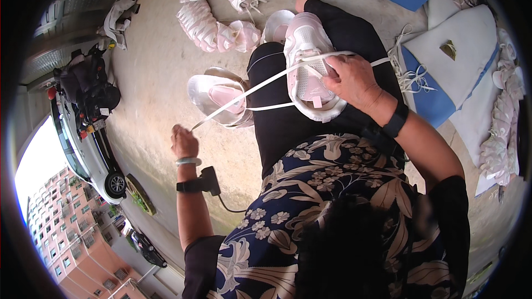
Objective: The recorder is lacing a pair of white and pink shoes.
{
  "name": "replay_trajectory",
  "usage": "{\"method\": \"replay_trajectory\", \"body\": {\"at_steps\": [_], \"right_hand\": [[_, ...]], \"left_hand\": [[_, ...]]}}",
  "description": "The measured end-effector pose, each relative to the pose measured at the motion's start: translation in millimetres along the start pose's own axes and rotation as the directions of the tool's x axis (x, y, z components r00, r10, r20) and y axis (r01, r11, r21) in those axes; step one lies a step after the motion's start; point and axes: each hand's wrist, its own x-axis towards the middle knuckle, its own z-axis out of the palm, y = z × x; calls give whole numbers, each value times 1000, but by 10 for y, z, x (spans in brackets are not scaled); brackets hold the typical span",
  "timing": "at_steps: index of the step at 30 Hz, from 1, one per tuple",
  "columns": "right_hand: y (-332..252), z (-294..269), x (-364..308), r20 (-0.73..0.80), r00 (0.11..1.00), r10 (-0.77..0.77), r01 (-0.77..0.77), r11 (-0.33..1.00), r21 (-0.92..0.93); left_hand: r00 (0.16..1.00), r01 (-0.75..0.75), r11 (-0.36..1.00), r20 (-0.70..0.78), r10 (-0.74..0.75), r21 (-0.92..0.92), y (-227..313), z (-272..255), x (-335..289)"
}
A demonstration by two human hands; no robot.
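1. From where I stand, the pink-and-white shoe point(306, 41) sits on the person's lap, across the black trousers point(360, 36), toe pointing away and heel toward the floral top point(332, 158).
2. The left hand point(184, 143) is out to the side, fingers closed on a white lace point(260, 86) that runs in a straight, taut-looking line back to the shoe.
3. The right hand point(354, 82) is over the shoe's lacing, thumb and fingers gathered around lace there; whether it also presses on the upper, I can't tell.
4. I'd judge the shoe light, with a soft, giving upper and a firmer, springier sole. Resting on a thigh, it could slide or twist under a sideways tug.
5. The lace looks flat, limp and fairly tough; it should bend anywhere but may slip if pinched loosely. Best held near the eyelets for control, or well along its length for a pull.
6. To steady the shoe, I'd take it by the heel collar or along the sole's edge; the pale fabric probably marks easily.
7. Nearby on the floor stand a loose shoe point(200, 97) and a curved row of shoes point(194, 8); spare laces point(413, 79) lie bunched to the right.
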Motion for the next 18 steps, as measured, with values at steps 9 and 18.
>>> {"method": "replay_trajectory", "body": {"at_steps": [9, 18], "right_hand": [[-175, -46, -47, -3, 988, -153, 151, 978, -146], [-54, -236, -44, 34, 994, -102, 106, 979, -176]], "left_hand": [[969, 202, 972, 122, -217, 118, -29, 296, 131], [703, -706, 518, -390, 594, -483, 1616, -148, -25]]}}
